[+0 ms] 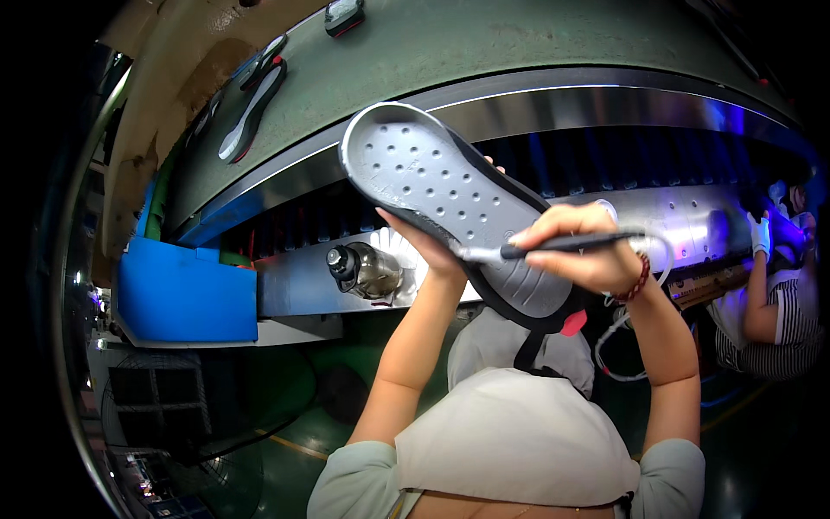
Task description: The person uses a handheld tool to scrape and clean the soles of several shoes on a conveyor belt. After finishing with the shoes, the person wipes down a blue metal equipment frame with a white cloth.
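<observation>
A grey shoe sole (432,173) with a dark rim, small round dimples and a red patch at its lower end is held up at a slant in front of me. My left hand (430,246) grips it from beneath along its left edge, with fingertips showing past the far edge. In my right hand (581,246) is a dark-handled brush (553,246), with a thin pale tube (664,259) running from its back end. The brush's pale tip touches the sole's left edge, close to my left hand.
A green conveyor belt (519,39) with a metal edge runs across the far side, carrying several soles (255,112). Below it, a metal shelf (303,285) holds a dark-capped bottle (372,270). A blue box (186,294) stands left. At right, a co-worker's gloved hand (759,235) shows in violet light.
</observation>
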A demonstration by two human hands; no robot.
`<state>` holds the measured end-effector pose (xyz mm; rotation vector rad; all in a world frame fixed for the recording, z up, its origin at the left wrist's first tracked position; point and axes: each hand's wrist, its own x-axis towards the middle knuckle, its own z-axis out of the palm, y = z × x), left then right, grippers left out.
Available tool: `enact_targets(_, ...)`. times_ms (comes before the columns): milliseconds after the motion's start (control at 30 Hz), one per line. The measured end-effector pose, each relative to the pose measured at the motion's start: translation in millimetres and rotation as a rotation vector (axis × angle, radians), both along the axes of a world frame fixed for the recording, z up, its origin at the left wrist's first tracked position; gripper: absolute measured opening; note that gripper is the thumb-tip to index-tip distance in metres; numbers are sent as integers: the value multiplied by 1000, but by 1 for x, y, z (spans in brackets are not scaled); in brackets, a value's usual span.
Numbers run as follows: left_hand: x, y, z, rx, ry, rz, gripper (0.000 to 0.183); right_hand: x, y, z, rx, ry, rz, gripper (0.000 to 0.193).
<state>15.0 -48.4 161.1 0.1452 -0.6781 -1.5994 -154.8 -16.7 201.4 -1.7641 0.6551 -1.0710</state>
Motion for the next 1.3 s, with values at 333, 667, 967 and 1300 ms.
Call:
enact_targets(333,11,-6,15,-134,14,70,86,-6,12,-5,-144,22,67,17)
enact_targets(667,21,-5,20,-130,-59,135,86,-19,30,-15,-99,43,109,18)
enact_targets(967,39,-22,1,88,-171,404,85,-32,32,-20,6,51,87,20)
enact_targets(1300,-13,43,14,17,-32,43,82,0,37,-22,718,-755,-20,16)
